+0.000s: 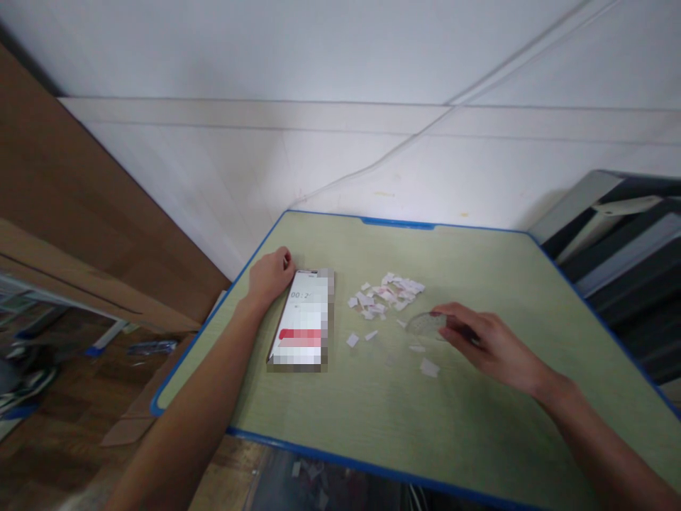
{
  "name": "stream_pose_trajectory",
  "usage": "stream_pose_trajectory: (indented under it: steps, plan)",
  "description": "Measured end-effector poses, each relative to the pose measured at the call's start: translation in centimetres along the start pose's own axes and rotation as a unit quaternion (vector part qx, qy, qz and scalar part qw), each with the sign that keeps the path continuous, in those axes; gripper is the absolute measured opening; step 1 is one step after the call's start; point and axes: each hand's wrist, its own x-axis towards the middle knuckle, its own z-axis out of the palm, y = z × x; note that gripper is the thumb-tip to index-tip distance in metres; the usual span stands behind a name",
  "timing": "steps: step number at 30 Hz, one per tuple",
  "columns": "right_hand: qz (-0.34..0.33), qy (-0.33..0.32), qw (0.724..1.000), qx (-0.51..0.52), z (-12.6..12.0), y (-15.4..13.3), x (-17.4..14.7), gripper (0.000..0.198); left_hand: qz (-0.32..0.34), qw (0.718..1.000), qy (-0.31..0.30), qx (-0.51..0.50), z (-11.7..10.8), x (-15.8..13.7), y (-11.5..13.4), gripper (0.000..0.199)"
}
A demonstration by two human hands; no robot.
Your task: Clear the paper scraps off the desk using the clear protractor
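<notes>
My left hand (269,275) rests curled on the table, beside the top left corner of a phone (301,316); nothing shows in its fingers. The phone lies face up, its lit screen showing timer digits and a red bar, partly blurred out. My right hand (479,337) pinches a clear protractor (424,324) between thumb and fingers, just above the table. Beyond it lies a loose heap of small white paper scraps (396,289). Single scraps are scattered nearer, one of them (430,367) below the protractor.
The pale green table (340,419) has a blue edge and stands against a white wall (340,163). A cable (372,167) runs along the wall. Brown board (96,191) stands at left, folded dark furniture (633,248) at right. Scraps lie in something see-through (319,482) below the front edge.
</notes>
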Motion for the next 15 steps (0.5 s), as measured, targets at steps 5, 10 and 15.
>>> stream_pose_trajectory:
  steps: [5, 10, 15]
  plan:
    - [-0.014, 0.014, 1.0, -0.005, 0.4, 0.5, 0.3, 0.021, -0.001, 1.0, 0.004, 0.001, 0.1, 0.0, 0.0, 0.027]
    - [-0.027, 0.051, 0.998, 0.004, 0.1, 0.1, 0.1, 0.018, 0.003, 1.0, -0.001, 0.0, 0.0, 0.0, 0.0, 0.026]
    - [-0.044, 0.057, 0.997, -0.022, 2.4, -1.0, 0.3, 0.023, 0.0, 1.0, -0.003, -0.006, 0.0, 0.0, 0.0, 0.026]
